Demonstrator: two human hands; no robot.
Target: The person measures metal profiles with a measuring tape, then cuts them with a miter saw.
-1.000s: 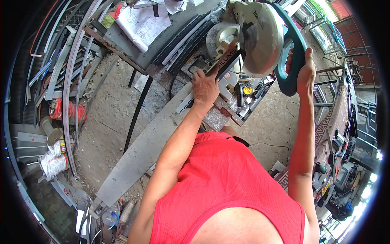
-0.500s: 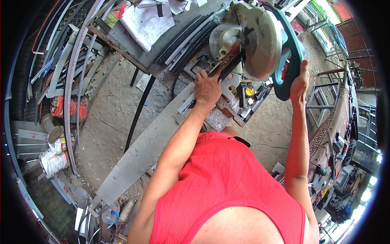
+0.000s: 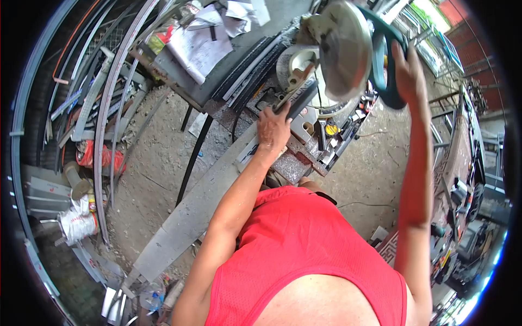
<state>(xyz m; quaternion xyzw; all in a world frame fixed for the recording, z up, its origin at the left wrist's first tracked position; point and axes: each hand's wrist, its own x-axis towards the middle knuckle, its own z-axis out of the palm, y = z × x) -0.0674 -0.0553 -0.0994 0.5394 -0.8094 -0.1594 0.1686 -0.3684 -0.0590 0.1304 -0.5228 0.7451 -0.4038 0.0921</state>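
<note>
A miter saw [image 3: 343, 51] with a round pale blade guard stands at the top centre, its head raised and slightly smeared by motion. My right hand [image 3: 411, 76] is wrapped round its teal handle [image 3: 392, 96]. Below and left of the guard, a short dark metal profile [image 3: 302, 99] with lettering lies at the saw's fence. My left hand [image 3: 273, 129] presses on the near end of this profile, fingers closed over it. The blade itself is hidden or too blurred to make out.
A long grey board [image 3: 190, 220] slants down-left from the saw. Behind it, paper drawings [image 3: 198, 43] lie on a table beside dark profiles [image 3: 244, 70]. Metal lengths [image 3: 103, 125] crowd the left. A yellow tape measure [image 3: 331, 130] sits among tools right of the saw.
My right hand has risen with the handle, and the saw head has lifted away from the profile. My left hand stays on the profile. The camera view has shifted slightly.
</note>
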